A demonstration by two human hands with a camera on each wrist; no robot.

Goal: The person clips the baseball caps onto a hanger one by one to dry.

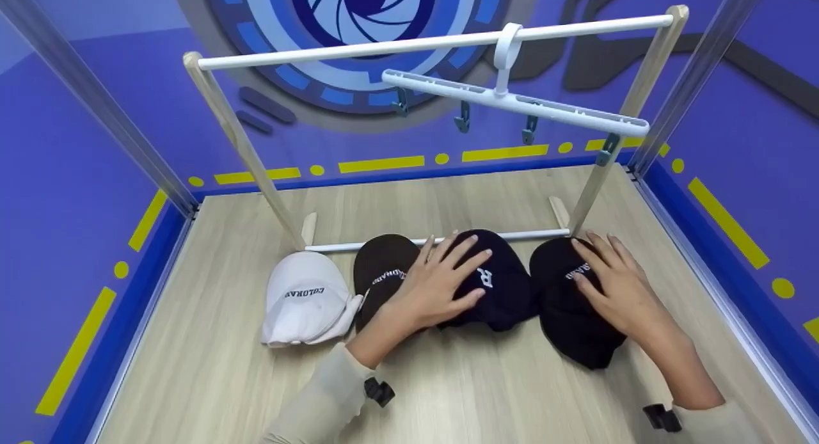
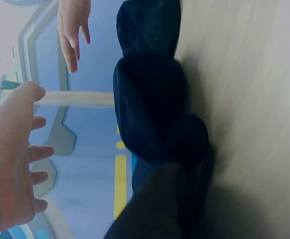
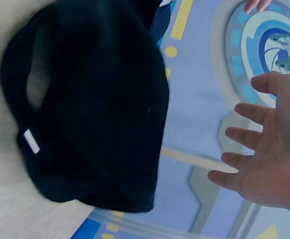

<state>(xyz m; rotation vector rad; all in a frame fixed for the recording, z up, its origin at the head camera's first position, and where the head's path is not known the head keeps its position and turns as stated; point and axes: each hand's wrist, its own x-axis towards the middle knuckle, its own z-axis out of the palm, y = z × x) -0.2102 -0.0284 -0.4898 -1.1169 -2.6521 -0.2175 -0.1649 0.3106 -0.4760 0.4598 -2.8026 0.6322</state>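
Note:
Four is not needed to picture the row of baseball caps on the wooden tabletop. At the left lies a white cap (image 1: 301,303) with dark lettering. A dark brown cap (image 1: 381,255) is beside it, partly hidden by my left hand (image 1: 435,281). That hand, fingers spread and straight, hovers over the gap towards a navy cap (image 1: 508,290) with a white letter. Over the black cap (image 1: 569,319) at the right my right hand (image 1: 624,293) is held with spread fingers. Both wrist views show the palms apart from the caps, holding nothing.
Behind the caps stands a wooden rack (image 1: 224,111) with a white top rail (image 1: 358,48). From the rail hangs a white hanger (image 1: 576,113), tilted, with several grey clips (image 1: 530,130) below. Blue patterned walls (image 1: 77,175) enclose the tabletop (image 1: 217,290).

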